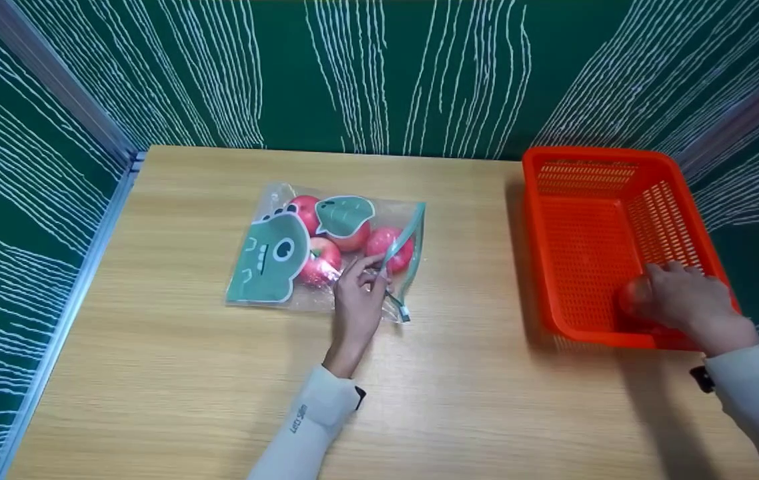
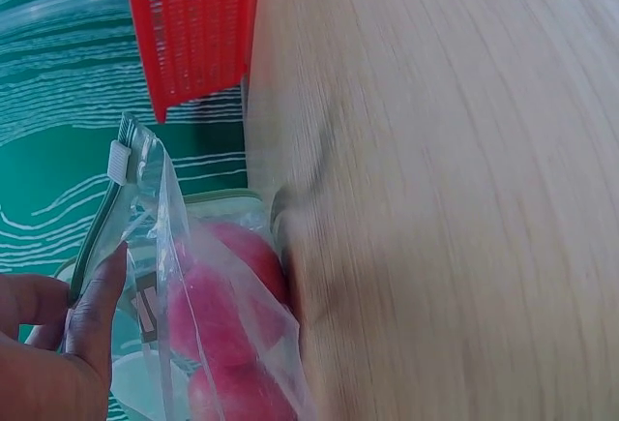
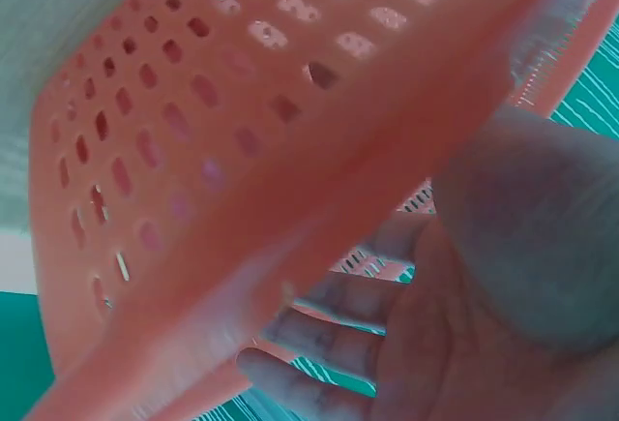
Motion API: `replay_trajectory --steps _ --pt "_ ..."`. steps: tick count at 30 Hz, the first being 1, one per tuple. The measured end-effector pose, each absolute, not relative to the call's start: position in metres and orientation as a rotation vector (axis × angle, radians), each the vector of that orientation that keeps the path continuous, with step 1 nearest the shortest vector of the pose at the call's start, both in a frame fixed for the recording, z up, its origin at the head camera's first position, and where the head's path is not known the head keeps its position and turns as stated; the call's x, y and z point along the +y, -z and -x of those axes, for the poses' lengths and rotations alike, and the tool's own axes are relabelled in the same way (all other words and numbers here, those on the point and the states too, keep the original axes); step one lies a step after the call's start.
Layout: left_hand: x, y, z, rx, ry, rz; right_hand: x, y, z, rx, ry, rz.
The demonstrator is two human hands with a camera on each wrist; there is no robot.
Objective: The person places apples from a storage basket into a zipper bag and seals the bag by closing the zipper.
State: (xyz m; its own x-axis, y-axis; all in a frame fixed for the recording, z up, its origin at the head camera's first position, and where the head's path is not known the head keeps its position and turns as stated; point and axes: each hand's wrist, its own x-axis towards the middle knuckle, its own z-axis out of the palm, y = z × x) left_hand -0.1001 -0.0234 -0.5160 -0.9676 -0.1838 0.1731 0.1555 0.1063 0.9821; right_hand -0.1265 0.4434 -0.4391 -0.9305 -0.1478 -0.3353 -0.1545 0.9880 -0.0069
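Note:
A clear zip bag with a green cartoon print lies on the table, holding several red apples. My left hand pinches the bag's green-edged mouth between thumb and fingers. In the left wrist view, the white zip slider sits beyond the fingertips. At the right, my right hand reaches into an orange basket, beside a red apple near the basket's front. The right wrist view shows spread fingers and a bare palm; the basket wall hides the apple there.
The basket stands at the table's right side, its rim raised around the right hand. Green walls with white lines enclose the wooden table at the back and sides. A metal edge strip runs along the left.

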Motion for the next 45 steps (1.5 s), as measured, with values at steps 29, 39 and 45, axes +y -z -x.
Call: replay_trajectory --steps 29,39,45 --pt "-0.0231 0.5151 0.1003 -2.150 1.902 -0.031 0.4495 0.4470 0.1280 2.757 0.021 0.259" --pt "-0.0236 0.5168 0.1009 -2.149 1.912 -0.033 0.4501 0.4461 0.1272 2.802 0.080 0.277" --pt "-0.0238 0.5158 0.1005 -2.161 1.913 -0.042 0.4475 0.4376 0.1284 2.804 0.092 0.260"
